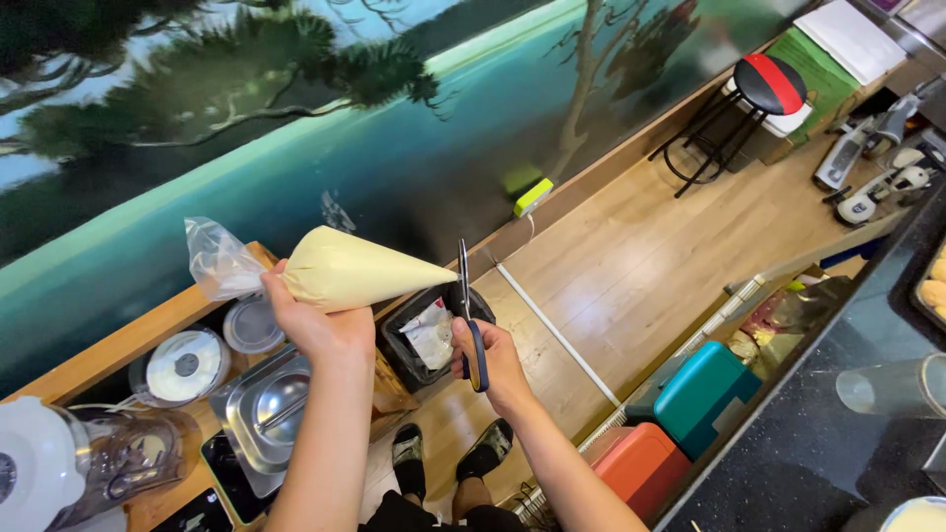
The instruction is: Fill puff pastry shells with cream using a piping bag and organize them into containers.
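Two hands — left hand (317,325) grips piping bag (360,271) (one), right hand (493,360) grips scissors (467,315).

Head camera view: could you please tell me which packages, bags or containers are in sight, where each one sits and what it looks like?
Piping bag: cone of pale cream filling, clear twisted tail, held in the left hand, its tip at the scissors in the right hand.
Crumpled wrapper: white with red, inside the black bin on the floor.
Teal box: rounded, under the counter.
Orange box: beside the teal one.
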